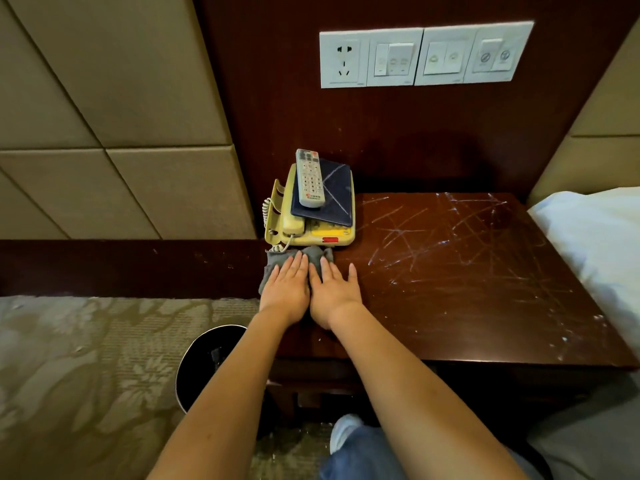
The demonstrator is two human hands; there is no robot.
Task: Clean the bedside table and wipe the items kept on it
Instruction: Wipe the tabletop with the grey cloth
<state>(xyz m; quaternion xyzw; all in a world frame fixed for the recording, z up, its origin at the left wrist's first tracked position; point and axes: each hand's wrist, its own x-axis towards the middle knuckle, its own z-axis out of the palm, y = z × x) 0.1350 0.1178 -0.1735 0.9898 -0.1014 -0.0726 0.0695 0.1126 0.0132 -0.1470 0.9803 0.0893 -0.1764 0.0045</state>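
The crumpled grey cloth (270,268) lies at the left edge of the dark brown wooden bench (450,289), just in front of the yellow plastic phone (313,232). The left hand (285,292) and right hand (334,292) press flat on it side by side, each grip wide with straight fingers. A dark blue flat folder (334,199) lies on the phone, and a white remote (309,180) lies on the folder. The remote has a red mark, but its writing is too small to read. The scratched bench top runs wide to the right, up to the white bed (595,237).
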